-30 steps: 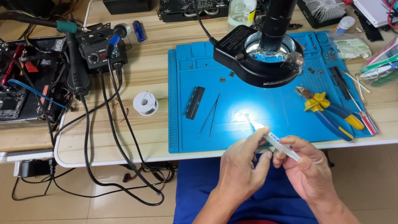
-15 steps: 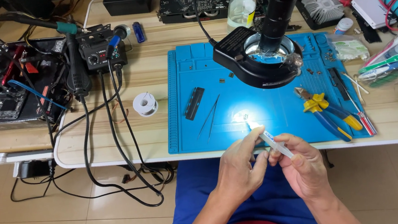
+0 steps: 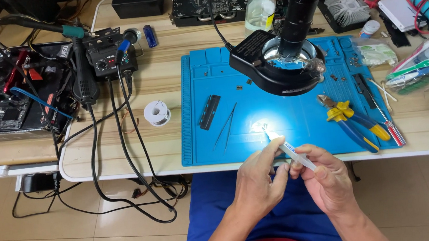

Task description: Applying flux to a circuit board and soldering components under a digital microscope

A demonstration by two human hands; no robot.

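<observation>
Two hands on one syringe at the bench's front edge.

I see my left hand (image 3: 257, 184) and right hand (image 3: 323, 178) meeting just in front of the blue mat (image 3: 277, 125), both pinching one slim clear syringe (image 3: 291, 152); its tip slants up-left over the mat's near edge into the lit spot. The right grasps the barrel, the left's fingertips close on its middle. I count one pair of tweezers (image 3: 227, 125) and one small black bar (image 3: 209, 112) on the mat's left half, one yellow-and-blue pliers (image 3: 351, 119) to the right, one white solder spool (image 3: 157, 112) left of the mat, one ring-lit scope (image 3: 284, 65) above. One clear bottle (image 3: 259, 5) with a yellow label stands behind it; a small blue lighter (image 3: 151, 36) lies by the soldering station (image 3: 110, 57).
</observation>
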